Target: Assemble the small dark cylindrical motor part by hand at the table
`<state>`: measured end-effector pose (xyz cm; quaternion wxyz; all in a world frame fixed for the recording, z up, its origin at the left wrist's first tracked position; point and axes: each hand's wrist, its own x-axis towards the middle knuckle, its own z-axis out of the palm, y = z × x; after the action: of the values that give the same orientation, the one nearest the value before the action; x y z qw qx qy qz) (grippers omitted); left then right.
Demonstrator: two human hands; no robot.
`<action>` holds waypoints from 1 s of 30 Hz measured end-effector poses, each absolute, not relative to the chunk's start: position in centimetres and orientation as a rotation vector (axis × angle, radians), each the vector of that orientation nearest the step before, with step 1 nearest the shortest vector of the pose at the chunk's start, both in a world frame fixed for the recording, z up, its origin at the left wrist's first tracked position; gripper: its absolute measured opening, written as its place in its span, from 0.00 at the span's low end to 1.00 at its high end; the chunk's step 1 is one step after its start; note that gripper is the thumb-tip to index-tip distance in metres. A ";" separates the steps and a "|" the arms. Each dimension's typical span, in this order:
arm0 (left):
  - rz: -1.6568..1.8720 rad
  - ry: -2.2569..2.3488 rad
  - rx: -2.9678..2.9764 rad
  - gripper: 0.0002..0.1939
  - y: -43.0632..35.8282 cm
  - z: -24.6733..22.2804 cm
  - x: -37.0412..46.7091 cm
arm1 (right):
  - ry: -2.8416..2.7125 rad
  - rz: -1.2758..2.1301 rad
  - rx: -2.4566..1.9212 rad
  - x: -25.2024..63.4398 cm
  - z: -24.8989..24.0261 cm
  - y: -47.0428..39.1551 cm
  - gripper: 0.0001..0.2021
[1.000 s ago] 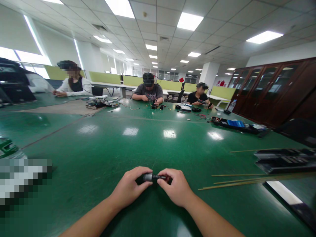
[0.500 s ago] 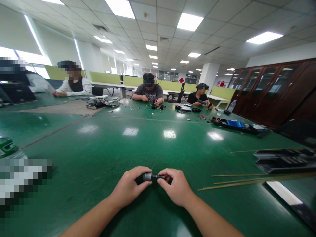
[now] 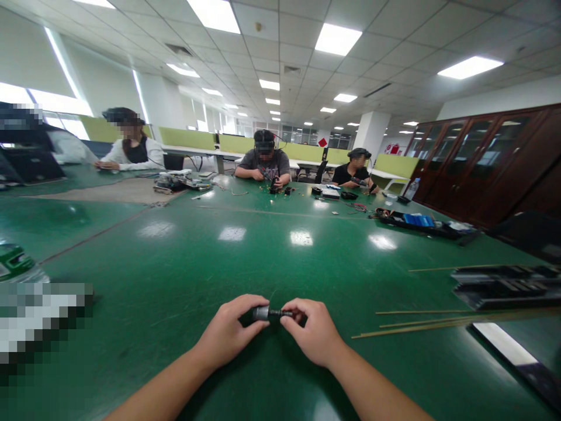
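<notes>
Our left hand (image 3: 228, 327) pinches grey-black cylinder (image 3: 261, 313), fingers nearly closed round it; our right hand (image 3: 313, 330) pinches narrow ridged stem (image 3: 276, 313), fingers nearly closed too. Both sit above glossy green worktop (image 3: 263, 257). We want light, level, coaxial grips (ridges could snag skin).

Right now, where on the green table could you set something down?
Bare tabletop runs from the left hand and right hand to the far clutter, and leftward to the pixelated block. It's crowded at right with thin rods and black channelled pieces.
</notes>
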<state>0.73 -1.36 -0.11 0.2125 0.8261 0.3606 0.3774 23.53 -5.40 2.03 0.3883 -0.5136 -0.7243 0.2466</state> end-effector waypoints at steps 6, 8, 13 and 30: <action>1.053 1.020 2.290 0.16 -1.2 -0.2 0.6 | -1.846 0.608 -1.306 23.6 2.1 -5.4 0.05; 1.061 1.019 2.292 0.16 -1.2 -0.3 0.5 | -1.845 0.607 -1.309 23.6 2.0 -5.4 0.06; 1.068 1.009 2.295 0.16 -1.2 -0.4 0.5 | -1.839 0.609 -1.312 23.6 2.0 -5.4 0.06; 1.084 1.033 2.290 0.16 -1.1 -0.2 0.2 | -1.829 0.596 -1.317 23.8 2.0 -5.2 0.05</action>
<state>0.23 -1.08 -0.25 0.2014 0.8197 0.3700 0.3881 23.78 -5.22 2.03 0.3941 -0.5193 -0.7210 0.2350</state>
